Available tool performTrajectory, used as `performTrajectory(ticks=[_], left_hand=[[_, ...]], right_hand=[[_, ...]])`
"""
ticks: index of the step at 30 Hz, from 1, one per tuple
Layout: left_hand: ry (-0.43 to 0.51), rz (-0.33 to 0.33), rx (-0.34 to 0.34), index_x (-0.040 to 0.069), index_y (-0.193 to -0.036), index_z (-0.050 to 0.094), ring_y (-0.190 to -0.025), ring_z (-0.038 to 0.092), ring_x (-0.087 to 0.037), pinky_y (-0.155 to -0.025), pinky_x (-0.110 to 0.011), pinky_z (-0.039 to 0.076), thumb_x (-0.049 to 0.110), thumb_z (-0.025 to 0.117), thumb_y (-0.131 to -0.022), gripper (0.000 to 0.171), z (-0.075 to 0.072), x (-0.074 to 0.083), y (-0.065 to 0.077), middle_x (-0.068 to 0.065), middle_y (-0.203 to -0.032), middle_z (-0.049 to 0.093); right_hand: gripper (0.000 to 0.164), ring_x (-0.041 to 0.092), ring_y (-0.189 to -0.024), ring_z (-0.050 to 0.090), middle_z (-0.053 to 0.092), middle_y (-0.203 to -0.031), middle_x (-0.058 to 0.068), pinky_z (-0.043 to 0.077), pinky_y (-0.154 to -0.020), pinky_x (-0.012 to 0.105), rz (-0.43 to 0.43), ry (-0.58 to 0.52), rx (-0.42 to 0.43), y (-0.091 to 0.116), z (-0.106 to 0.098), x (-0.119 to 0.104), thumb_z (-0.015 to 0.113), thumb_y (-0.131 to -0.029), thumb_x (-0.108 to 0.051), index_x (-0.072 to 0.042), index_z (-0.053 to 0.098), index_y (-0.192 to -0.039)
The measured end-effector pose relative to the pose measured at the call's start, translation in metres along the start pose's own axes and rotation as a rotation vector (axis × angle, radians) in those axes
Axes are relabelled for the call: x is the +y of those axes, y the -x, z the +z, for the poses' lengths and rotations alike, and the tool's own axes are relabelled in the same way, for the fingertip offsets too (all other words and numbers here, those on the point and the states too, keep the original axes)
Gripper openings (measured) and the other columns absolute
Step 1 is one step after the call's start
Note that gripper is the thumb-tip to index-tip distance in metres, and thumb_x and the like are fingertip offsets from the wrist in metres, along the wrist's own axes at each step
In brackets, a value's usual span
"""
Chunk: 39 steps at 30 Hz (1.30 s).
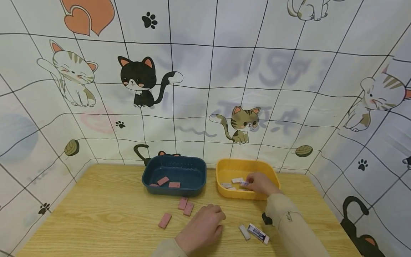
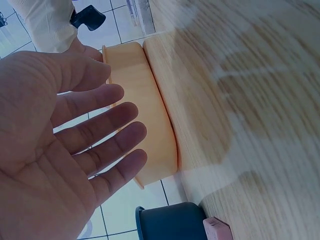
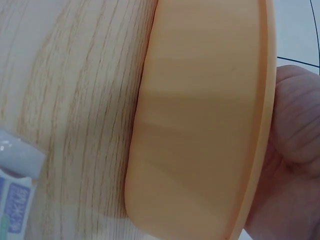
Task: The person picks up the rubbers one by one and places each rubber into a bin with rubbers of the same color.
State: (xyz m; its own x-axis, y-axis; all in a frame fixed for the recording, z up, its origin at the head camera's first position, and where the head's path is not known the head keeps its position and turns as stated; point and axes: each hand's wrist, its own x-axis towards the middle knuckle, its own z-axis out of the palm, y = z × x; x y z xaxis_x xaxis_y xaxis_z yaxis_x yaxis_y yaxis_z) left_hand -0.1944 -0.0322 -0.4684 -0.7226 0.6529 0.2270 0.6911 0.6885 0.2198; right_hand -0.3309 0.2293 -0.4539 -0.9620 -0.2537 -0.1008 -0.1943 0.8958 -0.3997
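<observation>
My right hand reaches over the near rim into the yellow tray and pinches a white eraser with a printed sleeve. In the right wrist view the tray's wall hides the fingertips. Several white erasers lie in that tray. My left hand holds nothing, its fingers relaxed and spread in the left wrist view. Near it on the table are pink erasers. A plain white eraser and a sleeved one lie below my right forearm.
A dark blue tray with several pink erasers stands left of the yellow one. Both sit at the back of the wooden table, before a cat-patterned cloth. A black wrist device shows at the right sleeve.
</observation>
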Motion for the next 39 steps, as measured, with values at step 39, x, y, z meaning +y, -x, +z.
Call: performTrajectory(ticks=[39], left_hand=[[0.051,-0.089,0.148,0.005,-0.106,0.075,-0.094,0.064,-0.016,-0.086,-0.032,0.055,0.009,0.071,-0.09,0.017,-0.014,-0.022,0.02,-0.001,-0.102,0.066]], right_hand=[[0.021,0.038,-0.108,0.064,0.068,-0.119,0.018,0.053,-0.094,0.054,-0.169,-0.016,0.251,0.054,-0.009,-0.032,0.067,-0.095,-0.004,0.0,0.071,-0.114]])
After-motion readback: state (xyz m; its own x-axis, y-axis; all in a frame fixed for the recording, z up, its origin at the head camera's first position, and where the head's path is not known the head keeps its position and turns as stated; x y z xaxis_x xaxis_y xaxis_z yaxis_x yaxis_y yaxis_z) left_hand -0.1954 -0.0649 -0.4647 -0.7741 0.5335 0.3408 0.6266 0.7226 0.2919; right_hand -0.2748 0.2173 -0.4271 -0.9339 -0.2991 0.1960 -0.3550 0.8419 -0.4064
